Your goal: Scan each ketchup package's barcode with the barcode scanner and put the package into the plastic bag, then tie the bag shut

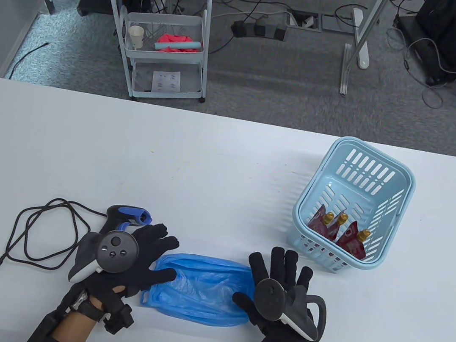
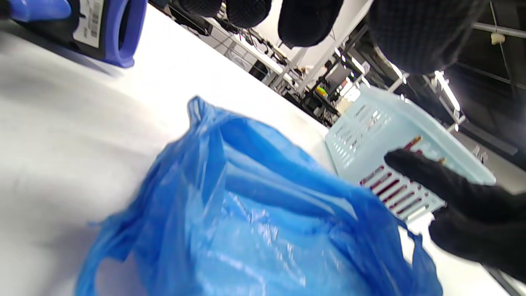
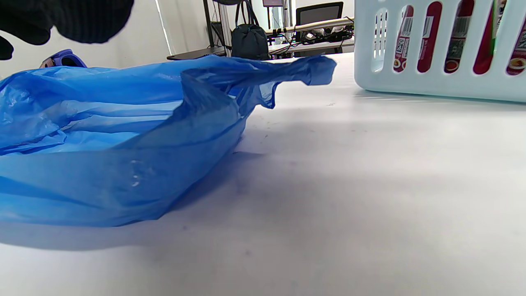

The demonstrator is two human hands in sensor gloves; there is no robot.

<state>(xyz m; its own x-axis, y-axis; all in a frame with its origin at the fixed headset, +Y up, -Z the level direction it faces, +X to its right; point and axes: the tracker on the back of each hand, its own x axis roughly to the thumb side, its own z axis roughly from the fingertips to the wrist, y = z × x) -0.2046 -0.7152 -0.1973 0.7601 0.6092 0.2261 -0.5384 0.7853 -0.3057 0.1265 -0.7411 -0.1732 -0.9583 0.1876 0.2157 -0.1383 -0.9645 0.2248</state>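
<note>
Both hands lie flat with their fingers straight and spread; neither one grips or pinches anything. The left hand (image 1: 136, 258) is at the left end of the blue plastic bag (image 1: 199, 289), and its thumb reaches over the bag's left edge; the right hand (image 1: 279, 286) is at the bag's right end, and its thumb sits by the right edge; I cannot tell if the thumbs press on the plastic or only hang just above it.

The bag lies flat and crumpled on the white table (image 1: 169, 162), near the front edge, between the two hands; in the right wrist view one twisted bit of the bag (image 3: 304, 70) sticks up toward the basket.

The barcode scanner (image 1: 125, 215) lies on the table just behind the left hand; it is black with a blue top, and part of it is hidden by the hand; its black cable (image 1: 39, 232) loops off to the left, and the plug end lies loose on the table.

The light blue basket (image 1: 403, 186) stands on the right side of the table, behind the right hand and apart from the bag; the red ketchup packages (image 1: 340, 235) with gold caps stand inside it, leaning at its near end; through the basket's slots in the right wrist view you can see their labels (image 3: 456, 41).

Behind the table a white cart (image 1: 162, 37) stands on the grey floor.
</note>
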